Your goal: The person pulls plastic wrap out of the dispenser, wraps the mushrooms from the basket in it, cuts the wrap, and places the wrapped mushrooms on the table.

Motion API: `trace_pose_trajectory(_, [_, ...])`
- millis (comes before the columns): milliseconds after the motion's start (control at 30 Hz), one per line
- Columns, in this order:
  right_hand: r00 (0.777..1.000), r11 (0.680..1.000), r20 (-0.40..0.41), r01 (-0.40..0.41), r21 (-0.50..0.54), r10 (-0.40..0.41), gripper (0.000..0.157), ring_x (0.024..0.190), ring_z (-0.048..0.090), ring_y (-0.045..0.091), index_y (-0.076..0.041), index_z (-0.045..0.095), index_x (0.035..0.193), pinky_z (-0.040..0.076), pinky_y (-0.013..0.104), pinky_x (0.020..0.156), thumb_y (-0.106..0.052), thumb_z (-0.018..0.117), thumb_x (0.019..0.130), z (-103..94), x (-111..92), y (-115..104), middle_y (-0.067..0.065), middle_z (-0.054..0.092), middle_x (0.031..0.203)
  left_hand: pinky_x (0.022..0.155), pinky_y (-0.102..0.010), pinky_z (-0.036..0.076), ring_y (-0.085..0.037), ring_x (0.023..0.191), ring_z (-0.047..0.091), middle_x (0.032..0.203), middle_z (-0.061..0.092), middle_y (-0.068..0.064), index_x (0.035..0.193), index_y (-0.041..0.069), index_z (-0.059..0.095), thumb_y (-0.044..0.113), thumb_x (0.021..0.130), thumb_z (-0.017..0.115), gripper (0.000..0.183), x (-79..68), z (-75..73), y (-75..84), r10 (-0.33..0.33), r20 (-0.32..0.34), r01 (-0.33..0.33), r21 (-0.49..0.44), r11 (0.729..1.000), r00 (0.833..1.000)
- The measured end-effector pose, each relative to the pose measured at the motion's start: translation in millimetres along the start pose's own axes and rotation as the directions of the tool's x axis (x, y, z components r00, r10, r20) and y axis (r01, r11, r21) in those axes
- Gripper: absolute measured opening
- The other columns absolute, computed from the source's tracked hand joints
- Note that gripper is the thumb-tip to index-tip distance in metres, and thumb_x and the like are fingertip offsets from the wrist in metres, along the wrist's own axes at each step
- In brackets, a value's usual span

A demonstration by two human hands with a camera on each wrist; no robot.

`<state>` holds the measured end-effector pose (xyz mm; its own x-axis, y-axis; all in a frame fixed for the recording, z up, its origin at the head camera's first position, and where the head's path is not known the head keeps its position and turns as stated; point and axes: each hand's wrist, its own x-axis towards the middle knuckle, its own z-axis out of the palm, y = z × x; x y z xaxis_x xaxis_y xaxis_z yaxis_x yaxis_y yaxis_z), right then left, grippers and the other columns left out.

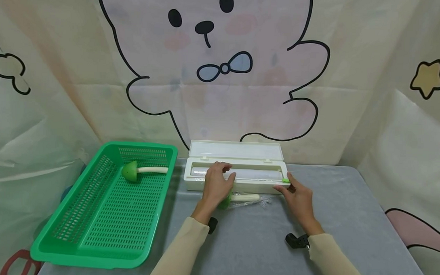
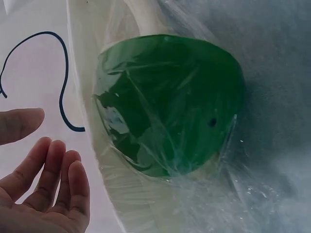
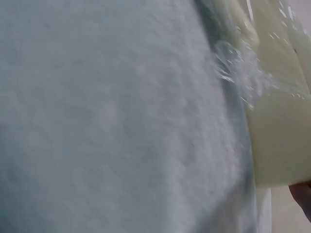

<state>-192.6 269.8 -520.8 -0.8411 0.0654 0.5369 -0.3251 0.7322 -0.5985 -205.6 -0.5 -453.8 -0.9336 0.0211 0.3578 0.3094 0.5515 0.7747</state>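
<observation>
Film [image 1: 265, 201] encloses the green-capped mushroom [image 1: 245, 198] at the front of the dispenser [image 1: 254, 188], so wrapping seems underway, with my left hand [image 1: 217, 184] parted, empty, near the roll [image 1: 255, 174], my right hand [image 1: 299, 199] gripping the dispenser's end, which the next pull likely needs steady.

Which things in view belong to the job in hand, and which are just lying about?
Apparently the job:
white film dispenser, right hand at its end
film-wrapped green-capped piece
probably the green basket and its green-capped piece

Just there:
red looped item, partly out of frame
bear-print backdrop
</observation>
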Motion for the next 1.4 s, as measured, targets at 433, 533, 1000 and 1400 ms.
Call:
trace_pose_trajectory(433, [0.999, 0.999, -0.038, 0.035, -0.041, -0.037, 0.068, 0.077, 0.074, 0.034, 0.006, 0.059, 0.136, 0.056, 0.049, 0.069, -0.004, 0.088, 0.075, 2.0, -3, -3, 0.026, 0.073, 0.099, 0.086, -0.045, 0.05, -0.031, 0.098, 0.063, 0.103, 0.068, -0.014, 0.113, -0.001, 0.072, 0.009, 0.093, 0.072, 0.022, 0.7, 11.9, 3.7, -0.014, 0.092, 0.012, 0.025, 1.0, 0.996])
trace_pose_trajectory(533, [0.999, 1.0, -0.031, 0.022, -0.01, -0.022, 0.074, 0.079, 0.074, 0.038, 0.011, 0.054, 0.138, 0.057, 0.045, 0.066, -0.004, 0.089, 0.074, 0.5, -2, -2, 0.031, 0.07, 0.103, 0.087, -0.042, 0.05, -0.029, 0.1, 0.062, 0.105, 0.069, -0.012, 0.116, 0.001, 0.072, 0.012, 0.095, 0.071, 0.023, 4.9, 19.3, 8.9, 0.016, 0.161, -0.022, 0.035, 0.999, 0.987])
trace_pose_trajectory(1000, [1.0, 0.999, 0.004, 0.002, 0.032, -0.002, 0.068, 0.082, 0.074, 0.035, 0.007, 0.057, 0.137, 0.039, -0.002, 0.068, -0.008, 0.087, 0.078, -3.1, 1, 3, 0.027, 0.071, 0.102, 0.068, -0.021, 0.05, -0.011, 0.085, 0.064, 0.099, 0.075, -0.003, 0.106, 0.006, 0.08, 0.025, 0.094, 0.076, 0.023, 28.7, 74.9, 32.3, -0.021, 0.384, 0.063, -0.098, 0.993, 0.923])
trace_pose_trajectory(1400, [1.0, 1.0, -0.007, 0.007, 0.003, -0.007, 0.069, 0.077, 0.074, 0.032, 0.007, 0.057, 0.135, 0.037, -0.002, 0.069, -0.007, 0.088, 0.075, -1.4, 0, 7, 0.024, 0.073, 0.099, 0.057, -0.02, 0.047, -0.006, 0.066, 0.062, 0.076, 0.073, 0.003, 0.087, 0.01, 0.082, 0.037, 0.082, 0.086, 0.028, 27.9, 99.8, 48.8, -0.08, 0.293, 0.077, 0.022, 0.997, 0.953])
